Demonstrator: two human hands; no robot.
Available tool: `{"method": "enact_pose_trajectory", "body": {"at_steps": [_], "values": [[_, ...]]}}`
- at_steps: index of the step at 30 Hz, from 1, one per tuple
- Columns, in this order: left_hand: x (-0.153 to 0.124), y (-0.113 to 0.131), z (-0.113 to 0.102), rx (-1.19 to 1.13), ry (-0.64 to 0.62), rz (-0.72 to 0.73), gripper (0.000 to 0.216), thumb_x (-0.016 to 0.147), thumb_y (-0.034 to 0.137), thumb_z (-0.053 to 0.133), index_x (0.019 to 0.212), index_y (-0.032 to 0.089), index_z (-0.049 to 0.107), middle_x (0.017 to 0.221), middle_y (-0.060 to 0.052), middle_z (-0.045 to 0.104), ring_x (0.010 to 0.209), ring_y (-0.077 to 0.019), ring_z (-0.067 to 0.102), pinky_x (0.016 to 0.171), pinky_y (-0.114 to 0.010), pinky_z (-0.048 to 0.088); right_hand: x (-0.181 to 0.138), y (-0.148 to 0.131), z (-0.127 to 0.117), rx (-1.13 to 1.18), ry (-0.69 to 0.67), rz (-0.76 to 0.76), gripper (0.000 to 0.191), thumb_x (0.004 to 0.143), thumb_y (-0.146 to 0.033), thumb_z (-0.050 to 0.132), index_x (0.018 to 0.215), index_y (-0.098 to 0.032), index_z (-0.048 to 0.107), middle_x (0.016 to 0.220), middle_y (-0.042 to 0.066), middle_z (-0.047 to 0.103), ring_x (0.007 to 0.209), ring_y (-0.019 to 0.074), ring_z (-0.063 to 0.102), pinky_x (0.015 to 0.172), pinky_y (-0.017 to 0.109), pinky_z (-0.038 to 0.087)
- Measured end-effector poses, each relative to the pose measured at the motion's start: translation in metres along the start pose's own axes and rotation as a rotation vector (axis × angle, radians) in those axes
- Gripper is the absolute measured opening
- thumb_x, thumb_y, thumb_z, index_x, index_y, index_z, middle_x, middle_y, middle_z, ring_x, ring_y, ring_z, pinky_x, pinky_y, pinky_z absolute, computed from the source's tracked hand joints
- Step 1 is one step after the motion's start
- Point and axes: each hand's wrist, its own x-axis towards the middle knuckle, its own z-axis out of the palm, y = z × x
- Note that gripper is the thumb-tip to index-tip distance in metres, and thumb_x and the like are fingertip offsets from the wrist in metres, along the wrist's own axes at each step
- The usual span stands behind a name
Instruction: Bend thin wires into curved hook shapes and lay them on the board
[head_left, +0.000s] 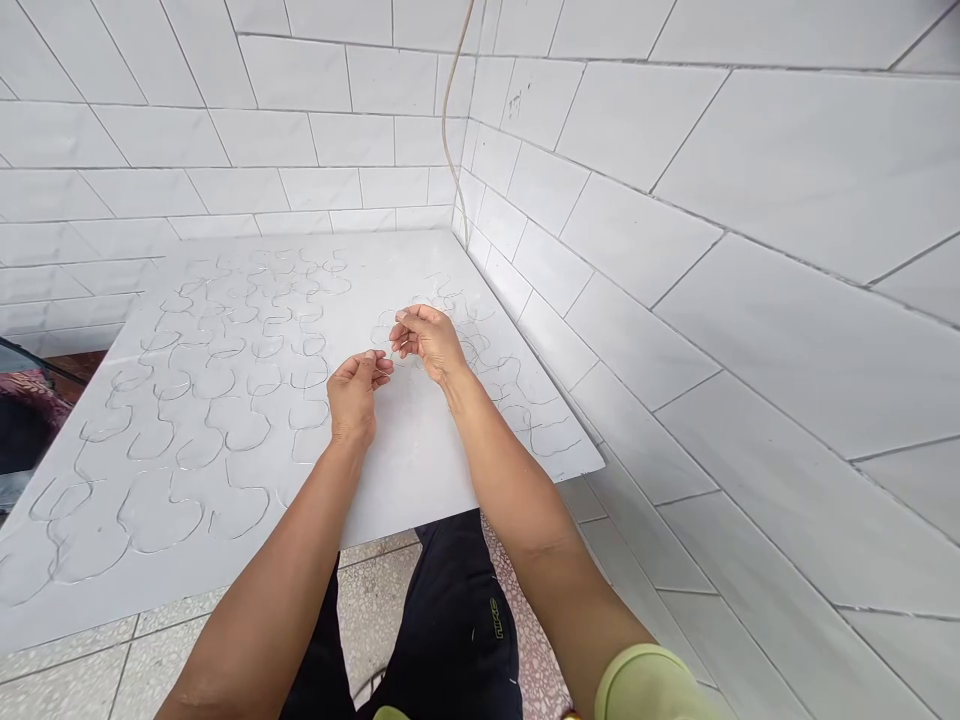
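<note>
My left hand (356, 390) and my right hand (427, 340) are held together above a white board (420, 470). Both have their fingers curled in a pinch, fingertips almost touching each other. A thin clear wire piece (391, 352) seems to run between them, too fine to make out well. Several bent clear wire shapes (225, 420) lie in rows on the board's left and middle. Another group of wire shapes (517, 400) lies along the board's right side, just beyond my right hand.
White tiled walls (675, 250) close in behind and to the right of the board. A thin cord (448, 120) hangs in the corner. My dark trousers (457, 620) and speckled floor tiles show below the board's front edge. A dark object (22, 420) sits at far left.
</note>
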Motion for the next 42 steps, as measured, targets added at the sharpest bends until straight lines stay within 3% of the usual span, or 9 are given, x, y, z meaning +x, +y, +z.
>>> {"method": "enact_pose_trajectory", "body": {"at_steps": [7,13,21,26,36,42], "values": [[0.001,0.009,-0.001,-0.118,0.022,-0.024,0.020,0.082,0.032,0.077,0.091,0.014,0.079,0.075,-0.001,0.065,0.063,-0.0100,0.057,0.071,-0.029,0.049,-0.002,0.002,0.001,0.087,-0.054,0.047,0.017,0.091,-0.030,0.071,0.087,-0.018,0.060,0.070,0.001,0.069,0.053,0.0103,0.059,0.049,0.022,0.046],[0.000,0.010,0.000,-0.096,0.035,0.025,0.020,0.083,0.033,0.074,0.087,0.014,0.079,0.084,-0.005,0.072,0.065,-0.0104,0.057,0.072,-0.030,0.050,0.001,0.006,0.004,0.187,-0.031,0.111,0.010,0.089,-0.021,0.067,0.083,-0.016,0.060,0.067,0.001,0.068,0.049,0.0106,0.056,0.045,0.023,0.041],[0.003,0.009,-0.004,-0.034,0.076,0.081,0.019,0.084,0.032,0.073,0.087,0.014,0.080,0.077,-0.006,0.072,0.068,-0.0140,0.062,0.077,-0.033,0.052,0.002,0.008,0.005,0.195,-0.011,0.166,0.009,0.086,-0.016,0.065,0.081,-0.017,0.058,0.067,0.003,0.069,0.050,0.0116,0.057,0.046,0.024,0.041],[0.004,0.011,-0.007,0.000,-0.022,0.056,0.024,0.085,0.033,0.074,0.098,0.014,0.080,0.068,-0.003,0.069,0.066,-0.0138,0.060,0.077,-0.033,0.052,0.005,0.009,0.001,0.181,0.031,0.177,0.008,0.088,-0.015,0.063,0.081,-0.016,0.058,0.062,0.002,0.067,0.046,0.0112,0.054,0.044,0.023,0.038],[0.004,0.021,-0.011,0.155,-0.226,0.038,0.023,0.084,0.035,0.076,0.096,0.017,0.083,0.061,-0.002,0.065,0.063,-0.0155,0.058,0.073,-0.033,0.051,0.006,0.003,-0.008,0.118,0.040,0.184,0.011,0.086,-0.018,0.066,0.079,-0.017,0.058,0.056,-0.002,0.059,0.042,0.0077,0.045,0.041,0.020,0.030],[0.002,0.023,-0.011,0.210,-0.284,0.034,0.026,0.084,0.039,0.077,0.099,0.018,0.083,0.061,-0.003,0.066,0.062,-0.0166,0.058,0.073,-0.035,0.049,0.004,-0.002,-0.011,0.060,0.025,0.216,0.010,0.085,-0.019,0.067,0.081,-0.018,0.058,0.051,-0.004,0.054,0.038,0.0066,0.036,0.036,0.019,0.022]]}}
